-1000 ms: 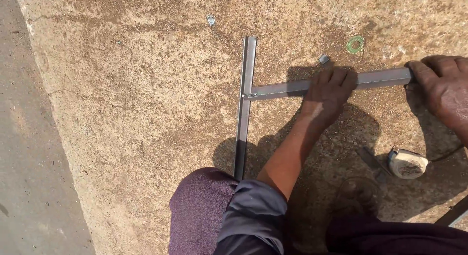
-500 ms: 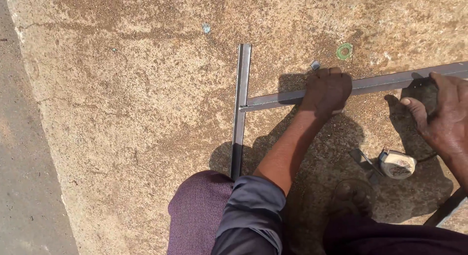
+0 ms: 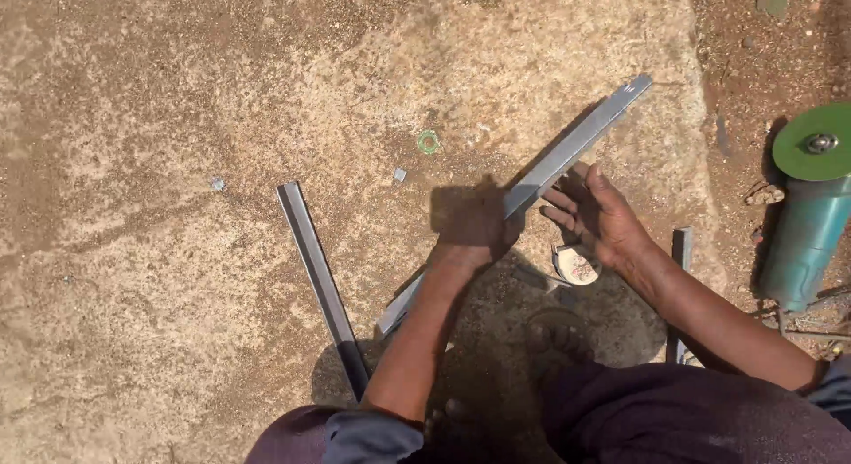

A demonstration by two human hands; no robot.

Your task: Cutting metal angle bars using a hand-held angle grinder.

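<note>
Seemingly left fingers point(image 3: 496, 225) around metal bar point(image 3: 576, 145)

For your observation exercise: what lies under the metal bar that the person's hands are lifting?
Under the lifted metal bar lies bare sandy ground and the bar's shadow. The left hand covers the bar's middle; what lies beneath that part is hidden.

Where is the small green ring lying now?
In the head view, the green ring lies on the stone slab, above the left hand, left of the lifted metal bar.
</note>
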